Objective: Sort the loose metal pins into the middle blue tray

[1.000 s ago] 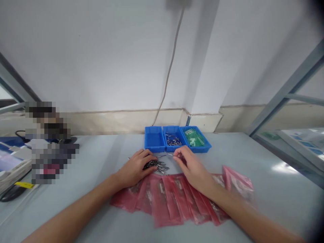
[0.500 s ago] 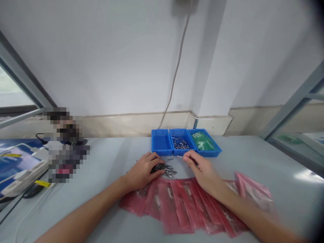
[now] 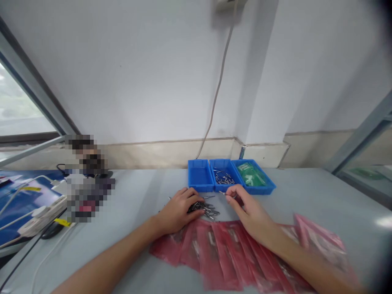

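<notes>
My left hand (image 3: 179, 210) lies palm down over the left side of a pile of thin metal pins (image 3: 210, 209), its thumb apart from its fingers. Part of the pile is hidden beneath it. Just right of the pile, my right hand (image 3: 249, 210) pinches a small metal pin (image 3: 222, 192) between thumb and fingertips, with one end sticking out leftward. Beyond it stands the middle blue tray (image 3: 222, 188), holding loose metal pins (image 3: 225, 179). Several pink-red plastic bags (image 3: 220, 257) are fanned out in front, partly under my right forearm; some contain small items too blurred to name.
A left blue tray (image 3: 200, 175) and a right blue tray (image 3: 260, 190) with a green plastic bag (image 3: 252, 175) flank the middle one. On the far left are a white power strip (image 3: 44, 216), cables and a pixelated area. A wall (image 3: 153, 102) rises behind the table.
The whole view has shifted, so everything appears slightly further right and lower. My right hand still pinches the pin, which shows a little more now. My left hand stays on the pile.
</notes>
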